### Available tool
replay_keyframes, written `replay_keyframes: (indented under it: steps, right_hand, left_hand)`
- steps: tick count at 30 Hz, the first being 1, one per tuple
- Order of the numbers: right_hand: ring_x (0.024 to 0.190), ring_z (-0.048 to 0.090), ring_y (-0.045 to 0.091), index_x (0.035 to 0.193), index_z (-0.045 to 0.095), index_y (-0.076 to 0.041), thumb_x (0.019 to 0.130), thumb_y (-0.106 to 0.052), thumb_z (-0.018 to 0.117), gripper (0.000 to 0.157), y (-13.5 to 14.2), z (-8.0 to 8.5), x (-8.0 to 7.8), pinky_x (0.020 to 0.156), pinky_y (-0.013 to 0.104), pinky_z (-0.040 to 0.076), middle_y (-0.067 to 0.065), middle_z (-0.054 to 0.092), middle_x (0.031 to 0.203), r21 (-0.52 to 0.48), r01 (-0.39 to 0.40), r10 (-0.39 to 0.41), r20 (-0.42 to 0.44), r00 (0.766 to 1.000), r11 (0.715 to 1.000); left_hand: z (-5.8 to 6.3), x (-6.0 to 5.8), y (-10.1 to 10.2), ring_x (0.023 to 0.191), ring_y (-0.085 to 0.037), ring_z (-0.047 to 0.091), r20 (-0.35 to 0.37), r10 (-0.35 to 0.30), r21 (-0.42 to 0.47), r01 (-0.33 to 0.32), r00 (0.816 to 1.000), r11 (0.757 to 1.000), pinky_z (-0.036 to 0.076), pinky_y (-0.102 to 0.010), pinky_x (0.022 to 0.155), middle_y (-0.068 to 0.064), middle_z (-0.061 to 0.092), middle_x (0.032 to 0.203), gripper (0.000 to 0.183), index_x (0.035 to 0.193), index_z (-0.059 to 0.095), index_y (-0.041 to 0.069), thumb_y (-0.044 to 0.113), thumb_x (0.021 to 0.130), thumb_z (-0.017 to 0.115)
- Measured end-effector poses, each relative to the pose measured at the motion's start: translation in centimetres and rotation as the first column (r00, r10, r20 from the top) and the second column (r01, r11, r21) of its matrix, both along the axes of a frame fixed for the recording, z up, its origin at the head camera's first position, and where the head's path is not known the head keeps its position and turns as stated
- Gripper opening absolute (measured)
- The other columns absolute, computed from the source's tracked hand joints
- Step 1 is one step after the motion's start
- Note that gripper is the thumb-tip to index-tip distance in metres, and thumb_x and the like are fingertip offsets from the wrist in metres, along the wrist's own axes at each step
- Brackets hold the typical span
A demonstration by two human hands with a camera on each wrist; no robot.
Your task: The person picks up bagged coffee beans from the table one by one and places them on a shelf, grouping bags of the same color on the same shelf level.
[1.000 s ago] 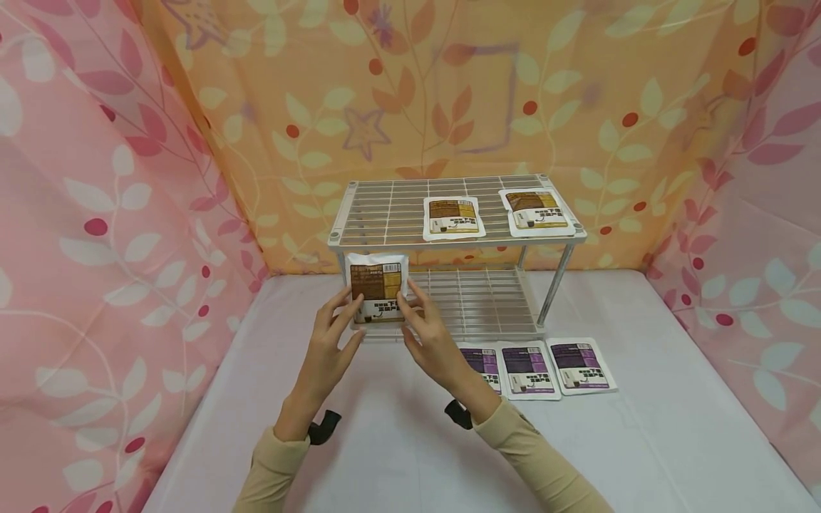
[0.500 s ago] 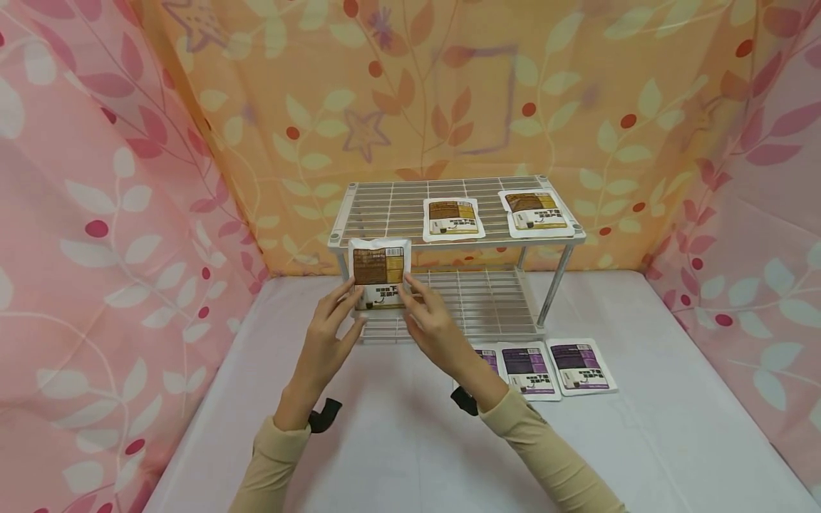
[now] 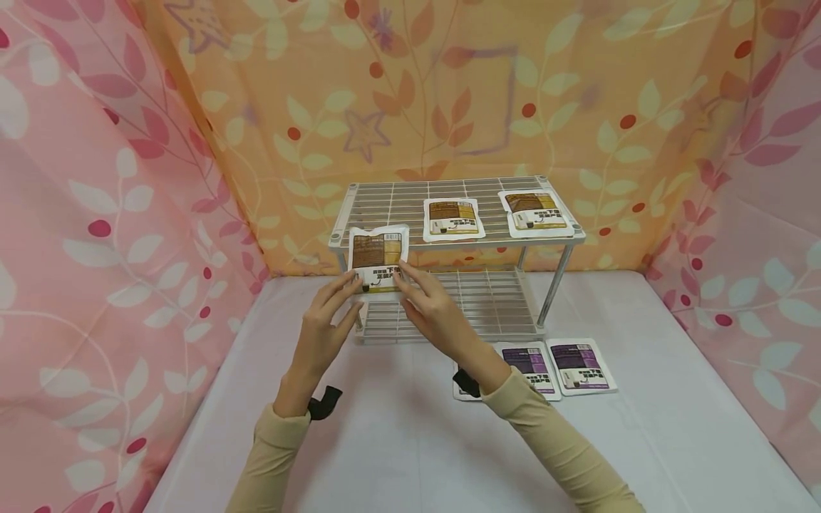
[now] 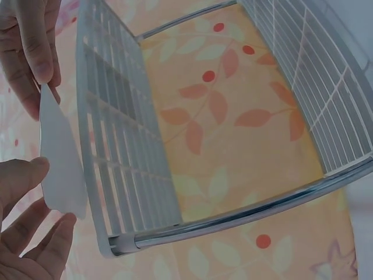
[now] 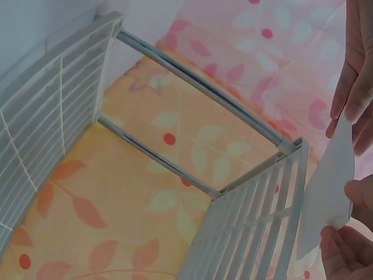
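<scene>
A white pouch with a brown and yellow label (image 3: 378,249) is tilted over the front left edge of the rack's upper shelf (image 3: 391,192). My left hand (image 3: 323,324) pinches its lower left corner, and my right hand (image 3: 432,310) pinches its lower right side. The left wrist view shows the pouch's plain white back (image 4: 58,157) close to the shelf's slats, thumbs on that side. From the right wrist, the same white back (image 5: 329,186) appears between both hands. Two similar brown pouches lie on the upper shelf, one in the middle (image 3: 453,219) and one at the right (image 3: 539,212).
Below, the rack's lower wire shelf (image 3: 474,303) stands on the white tabletop (image 3: 398,434). Purple-labelled pouches (image 3: 580,367) lie in a row at the rack's front right, partly covered by my right forearm. Floral cloth (image 3: 269,142) hangs behind and at both sides.
Both hands have raised the brown pouch from in front of the rack's lower part to the upper shelf's front edge. Its top now leans back over the shelf.
</scene>
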State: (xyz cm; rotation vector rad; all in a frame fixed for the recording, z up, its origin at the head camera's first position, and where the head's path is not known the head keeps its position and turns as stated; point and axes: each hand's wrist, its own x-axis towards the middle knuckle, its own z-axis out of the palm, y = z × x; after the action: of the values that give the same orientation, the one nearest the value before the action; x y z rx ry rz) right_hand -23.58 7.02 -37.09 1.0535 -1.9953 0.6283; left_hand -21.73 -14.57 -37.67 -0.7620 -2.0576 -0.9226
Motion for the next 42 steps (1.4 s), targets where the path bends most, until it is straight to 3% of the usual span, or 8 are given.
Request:
replay_keyframes:
  steps: [10, 17, 23, 31, 39, 42]
  right_hand:
    - [0.117, 0.051, 0.029, 0.123, 0.057, 0.001, 0.083, -0.001, 0.066, 0.041, 0.0, 1.2, -0.6, 0.093, 0.031, 0.048, 0.019, 0.05, 0.131, 0.018, 0.0, 0.0, 0.026, 1.0, 1.0]
    - [0.11, 0.056, 0.031, 0.12, 0.061, 0.0, 0.083, -0.003, 0.067, 0.038, -0.1, 2.2, -1.2, 0.093, 0.038, 0.048, 0.018, 0.054, 0.127, 0.022, 0.012, -0.012, 0.02, 1.0, 1.0]
    - [0.111, 0.055, 0.031, 0.119, 0.062, -0.001, 0.084, -0.004, 0.066, 0.035, -0.2, 2.8, -1.6, 0.096, 0.039, 0.046, 0.019, 0.055, 0.126, 0.022, 0.011, -0.012, 0.033, 0.999, 1.0]
    - [0.113, 0.054, 0.03, 0.118, 0.062, -0.002, 0.086, -0.005, 0.064, 0.032, -0.4, 3.4, -2.3, 0.099, 0.041, 0.043, 0.018, 0.056, 0.126, 0.038, 0.037, -0.039, 0.054, 0.998, 0.999]
    - [0.115, 0.053, 0.029, 0.118, 0.062, -0.002, 0.088, -0.008, 0.061, 0.031, -0.7, 4.2, -2.8, 0.101, 0.044, 0.04, 0.017, 0.056, 0.127, 0.066, 0.081, -0.087, 0.091, 0.992, 0.995]
    - [0.114, 0.053, 0.029, 0.118, 0.063, -0.002, 0.089, -0.009, 0.061, 0.03, -0.7, 4.4, -3.1, 0.101, 0.044, 0.04, 0.016, 0.057, 0.126, 0.079, 0.097, -0.104, 0.092, 0.99, 0.992]
  left_hand:
    - [1.0, -0.8, 0.1, 0.116, -0.029, 0.055, -0.04, -0.044, 0.089, 0.048, 0.998, 0.995, 0.046, -0.032, 0.096, -0.015, 0.059, 0.124, 0.036, 0.114, 0.065, 0.0, -0.005, 0.079, 0.068]
    - [1.6, -1.6, 0.0, 0.114, -0.031, 0.056, -0.062, -0.061, 0.11, 0.067, 0.996, 0.992, 0.046, -0.03, 0.096, -0.016, 0.061, 0.121, 0.033, 0.109, 0.067, -0.001, -0.008, 0.077, 0.068]
    - [2.1, -2.1, -0.2, 0.113, -0.028, 0.057, -0.059, -0.048, 0.077, 0.053, 0.997, 0.996, 0.047, -0.027, 0.094, -0.015, 0.061, 0.121, 0.034, 0.11, 0.067, 0.001, -0.007, 0.078, 0.068]
    - [2.4, -3.0, -0.4, 0.115, -0.026, 0.056, -0.027, -0.031, 0.029, 0.032, 0.999, 0.999, 0.047, -0.035, 0.094, -0.013, 0.06, 0.123, 0.032, 0.112, 0.067, 0.002, -0.003, 0.081, 0.067]
    - [2.7, -4.2, -0.4, 0.113, -0.029, 0.057, -0.041, -0.022, 0.0, 0.022, 0.999, 1.0, 0.049, -0.039, 0.091, -0.016, 0.06, 0.123, 0.032, 0.113, 0.066, 0.001, -0.004, 0.081, 0.066]
    - [2.8, -4.6, -0.5, 0.113, -0.03, 0.057, -0.036, -0.01, -0.014, 0.009, 0.999, 1.0, 0.044, -0.044, 0.098, -0.015, 0.059, 0.124, 0.03, 0.114, 0.066, 0.002, 0.0, 0.084, 0.065]
